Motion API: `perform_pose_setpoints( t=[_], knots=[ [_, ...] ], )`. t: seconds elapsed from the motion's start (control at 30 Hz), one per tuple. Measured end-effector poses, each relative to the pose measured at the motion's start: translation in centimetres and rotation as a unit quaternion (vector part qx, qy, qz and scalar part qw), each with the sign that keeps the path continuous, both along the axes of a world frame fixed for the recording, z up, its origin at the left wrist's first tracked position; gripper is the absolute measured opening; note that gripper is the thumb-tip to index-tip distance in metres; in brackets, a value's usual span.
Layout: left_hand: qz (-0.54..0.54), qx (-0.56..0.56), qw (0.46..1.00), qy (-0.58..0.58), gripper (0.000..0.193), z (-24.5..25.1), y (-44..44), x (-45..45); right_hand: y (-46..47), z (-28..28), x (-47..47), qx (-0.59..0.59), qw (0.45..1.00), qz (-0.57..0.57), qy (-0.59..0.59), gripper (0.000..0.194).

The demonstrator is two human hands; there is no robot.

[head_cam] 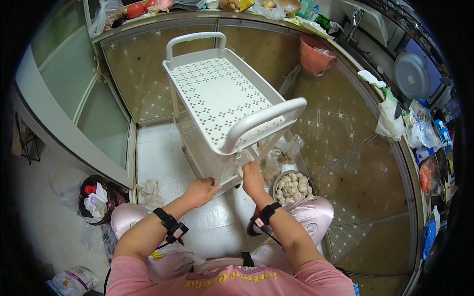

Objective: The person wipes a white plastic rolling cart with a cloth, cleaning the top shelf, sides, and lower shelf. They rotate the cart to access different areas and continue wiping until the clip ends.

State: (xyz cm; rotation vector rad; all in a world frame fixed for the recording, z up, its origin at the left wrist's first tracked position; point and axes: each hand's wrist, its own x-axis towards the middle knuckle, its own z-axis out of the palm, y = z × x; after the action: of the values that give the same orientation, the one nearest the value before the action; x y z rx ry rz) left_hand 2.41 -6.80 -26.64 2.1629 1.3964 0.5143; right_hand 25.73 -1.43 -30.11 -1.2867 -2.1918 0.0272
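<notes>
Before me stands a white plastic tiered trolley [226,92] with a perforated top shelf and a raised handle at each end. My left hand [202,191] rests at the near end of a lower shelf, its thumb on the rim. My right hand [253,179] has its fingers curled at the trolley's near right side, against a pale part that I cannot make out well. Whether that hand grips a post or a cloth is hidden by the fingers. A bowl of garlic bulbs [292,188] sits on the floor beside my right knee, with plastic bags [273,164] behind it.
Brown patterned cabinets [344,148] curve round the back and right under a cluttered counter. A red plastic bucket [314,55] is by the far right corner. At left are a glass sliding door [100,122], a waste basket [119,199] and a crumpled cloth or paper [151,193].
</notes>
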Motion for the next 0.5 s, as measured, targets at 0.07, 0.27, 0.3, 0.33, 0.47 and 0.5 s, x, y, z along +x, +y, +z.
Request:
perform_pose_setpoints(
  t=[0.07, 0.27, 0.3, 0.33, 0.47, 0.5],
  knots=[
    [-0.002, -0.004, 0.999, -0.043, 0.037, -0.2, 0.0, 0.5, -0.7, -0.3, -1.5, -0.058, 0.998, -0.014, 0.027, 0.024],
    [-0.012, 0.002, 0.996, -0.087, 0.027, -0.1, 0.3, 0.9, -4.3, -1.9, -6.2, -0.081, 0.985, 0.016, 0.150, 0.031],
    [0.016, 0.008, 0.996, -0.091, 0.026, 0.0, 0.5, 0.8, -4.0, -1.9, -5.1, -0.096, 0.986, 0.042, 0.131, 0.031],
    [0.040, 0.015, 0.995, -0.095, 0.024, 0.1, 0.8, 0.7, -3.2, -1.8, -3.6, -0.085, 0.986, 0.061, 0.130, 0.030],
    [0.347, 0.111, 0.915, -0.172, 0.048, 0.3, 4.7, -2.4, 1.0, -1.2, 3.6, -0.097, 0.987, 0.129, 0.015, 0.028],
    [0.437, 0.166, 0.874, -0.132, 0.059, 0.3, 6.3, -3.9, 2.2, -0.8, 5.1, -0.136, 0.980, 0.145, -0.026, 0.027]
  ],
)
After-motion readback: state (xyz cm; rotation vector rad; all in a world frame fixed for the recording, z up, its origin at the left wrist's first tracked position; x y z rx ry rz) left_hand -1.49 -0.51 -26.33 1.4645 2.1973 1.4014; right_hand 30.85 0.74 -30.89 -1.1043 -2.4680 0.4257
